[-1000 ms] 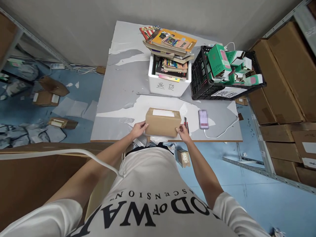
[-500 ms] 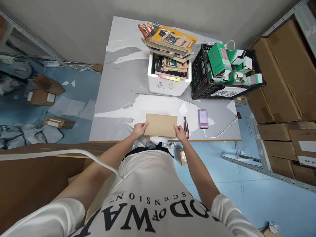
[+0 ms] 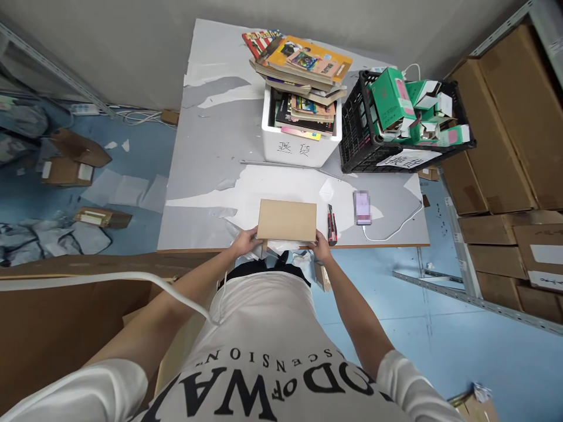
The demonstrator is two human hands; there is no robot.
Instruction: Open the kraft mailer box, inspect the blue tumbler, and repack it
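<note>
A small brown cardboard box (image 3: 287,220) lies at the table's front edge, its near side slightly over the rim. My left hand (image 3: 246,241) grips its lower left corner, fingers partly hidden under it. At the lower right corner my right hand (image 3: 321,246) holds it the same way. Something white and a bit of clear plastic show beneath the box's near edge. Just right of the box lies a red and black utility knife (image 3: 331,225). A phone (image 3: 363,208) on a white cable rests farther right.
Behind stand a white bin (image 3: 299,149) heaped with books (image 3: 308,61) and a black crate (image 3: 365,155) of green boxes (image 3: 391,99). Large cartons (image 3: 497,129) fill a rack at right. A big open carton (image 3: 79,316) is at lower left, with a white cable (image 3: 132,276) crossing it.
My hands have slid from the box's sides down to its near corners, fingers now lower and partly under it. The box's near edge looks slightly raised. The view has shifted a little.
</note>
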